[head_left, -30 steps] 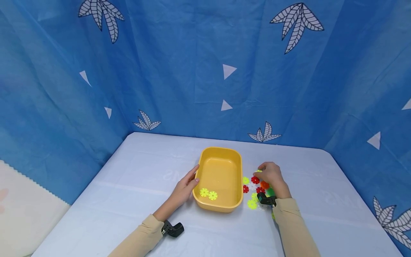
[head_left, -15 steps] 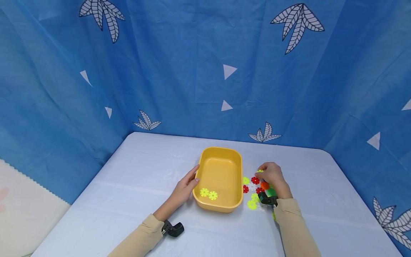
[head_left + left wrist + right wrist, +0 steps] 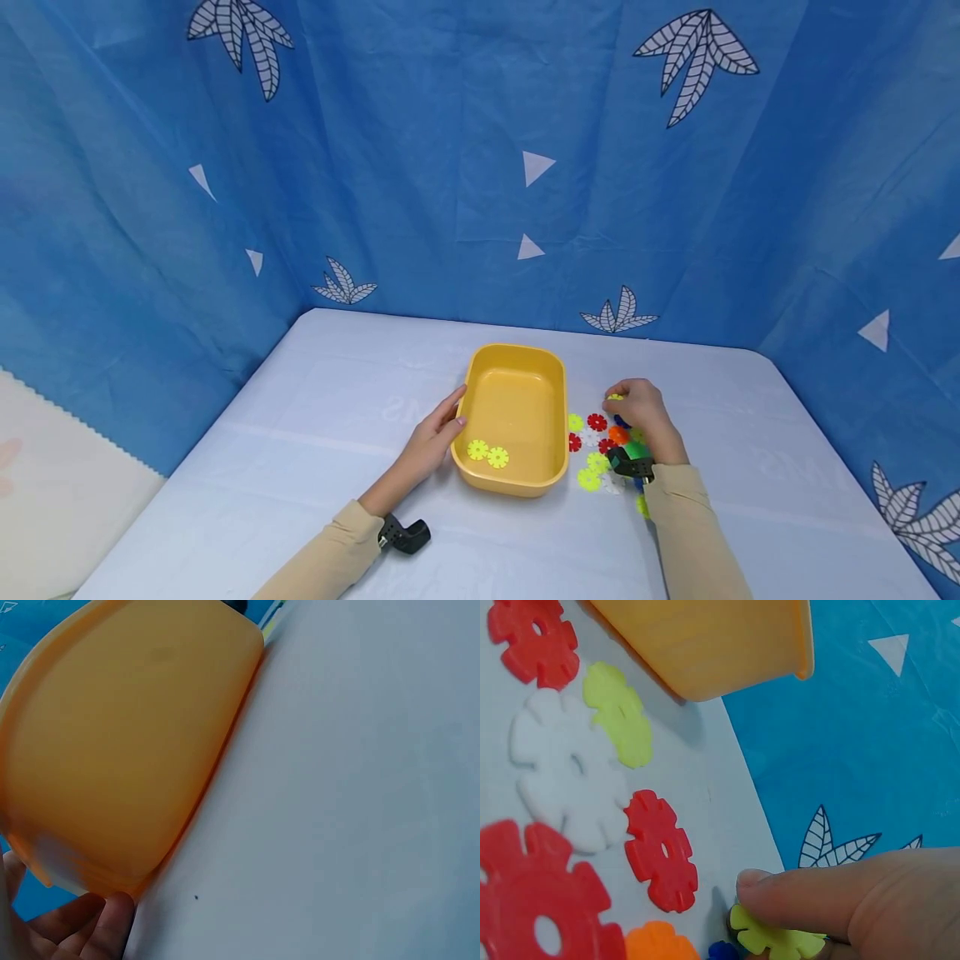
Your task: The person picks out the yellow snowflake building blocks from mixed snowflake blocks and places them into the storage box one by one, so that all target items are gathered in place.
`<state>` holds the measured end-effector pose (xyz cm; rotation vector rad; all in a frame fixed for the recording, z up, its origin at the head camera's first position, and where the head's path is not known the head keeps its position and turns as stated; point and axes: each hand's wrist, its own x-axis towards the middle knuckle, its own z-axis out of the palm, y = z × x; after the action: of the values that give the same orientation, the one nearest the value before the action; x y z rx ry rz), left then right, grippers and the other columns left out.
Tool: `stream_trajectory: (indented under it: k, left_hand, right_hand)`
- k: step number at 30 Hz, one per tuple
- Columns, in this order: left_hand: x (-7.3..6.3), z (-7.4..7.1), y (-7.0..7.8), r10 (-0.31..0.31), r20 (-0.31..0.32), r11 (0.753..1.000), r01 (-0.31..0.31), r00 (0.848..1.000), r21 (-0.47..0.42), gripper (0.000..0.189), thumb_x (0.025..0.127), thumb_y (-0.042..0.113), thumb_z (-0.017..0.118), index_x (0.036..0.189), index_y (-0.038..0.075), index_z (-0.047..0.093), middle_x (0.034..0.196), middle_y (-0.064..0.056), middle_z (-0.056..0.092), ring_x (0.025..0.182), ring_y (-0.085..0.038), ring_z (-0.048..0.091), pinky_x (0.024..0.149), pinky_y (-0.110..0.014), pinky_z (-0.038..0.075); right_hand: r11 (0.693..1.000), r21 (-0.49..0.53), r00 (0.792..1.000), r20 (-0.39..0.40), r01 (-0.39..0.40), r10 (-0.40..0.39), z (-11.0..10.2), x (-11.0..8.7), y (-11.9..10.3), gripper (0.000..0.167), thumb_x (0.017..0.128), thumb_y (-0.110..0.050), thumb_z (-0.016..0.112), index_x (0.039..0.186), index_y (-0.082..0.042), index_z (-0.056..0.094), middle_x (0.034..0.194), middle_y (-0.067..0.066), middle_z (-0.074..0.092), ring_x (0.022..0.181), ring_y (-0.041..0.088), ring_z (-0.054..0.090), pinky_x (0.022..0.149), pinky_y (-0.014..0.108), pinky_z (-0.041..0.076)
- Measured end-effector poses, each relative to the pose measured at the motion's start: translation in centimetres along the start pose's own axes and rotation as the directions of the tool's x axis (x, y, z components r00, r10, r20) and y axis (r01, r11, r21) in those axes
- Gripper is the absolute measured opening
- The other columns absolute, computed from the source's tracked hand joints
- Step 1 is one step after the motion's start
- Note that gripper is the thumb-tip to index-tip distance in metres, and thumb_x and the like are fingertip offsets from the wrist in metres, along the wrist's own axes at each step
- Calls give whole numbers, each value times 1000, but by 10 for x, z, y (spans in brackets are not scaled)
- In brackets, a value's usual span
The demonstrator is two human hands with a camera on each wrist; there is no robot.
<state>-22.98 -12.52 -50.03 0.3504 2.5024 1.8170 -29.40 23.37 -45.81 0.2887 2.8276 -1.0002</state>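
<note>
My left hand (image 3: pixel 427 446) holds the left side of a yellow plastic basin (image 3: pixel 517 400), thumb at the rim. In the left wrist view its curled fingers (image 3: pixel 112 922) touch the basin's outer wall. Two yellow-green snowflake discs (image 3: pixel 497 457) lie inside the basin, near its front left. Right of the basin, my right hand (image 3: pixel 641 412) pinches another yellow-green snowflake disc (image 3: pixel 780 934) between thumb and fingers, at the far end of a loose pile. Around it lie red (image 3: pixel 662 851), white (image 3: pixel 570 769), orange (image 3: pixel 618 435) and blue discs, partly hidden by the hand.
Several more yellow-green discs (image 3: pixel 588 479) lie between the basin and my right wrist. A green piece (image 3: pixel 636 451) is partly covered by the wrist camera (image 3: pixel 628 464). Blue patterned cloth (image 3: pixel 487 167) stands behind and beside the white table (image 3: pixel 360 358).
My right hand has shifted slightly to the right with the yellow-green snowflake disc, showing a bit more of the blue piece. My left hand and the basin stay put.
</note>
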Motion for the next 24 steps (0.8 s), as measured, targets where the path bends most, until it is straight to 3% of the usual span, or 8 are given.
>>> stream_trajectory:
  k: [9,15,24]
  left_hand:
    - [-2,1,0,-12,14,1000,12,1000,-16,54,107,27,52,159,28,38,166,-9,35,149,-37,41,119,-53,39]
    - [0,1,0,1,10,1000,-1,1000,-2,54,107,27,52,159,27,38,164,-12,39,146,-37,46,118,-53,41]
    - [1,0,0,-1,1,1000,1,1000,12,54,107,27,52,159,26,38,164,-11,38,146,-37,45,117,-53,42]
  right_hand:
    - [1000,11,1000,-5,22,-22,-6,0,3,30,97,-18,67,117,4,71,124,28,62,99,35,56,88,45,57]
    - [993,119,1000,5,-6,5,-10,-3,-4,34,98,-18,67,123,5,67,114,25,64,75,20,66,70,28,62]
    - [976,215,1000,8,-18,17,-15,-5,-14,33,99,-14,66,125,6,65,108,22,66,72,16,68,67,23,62]
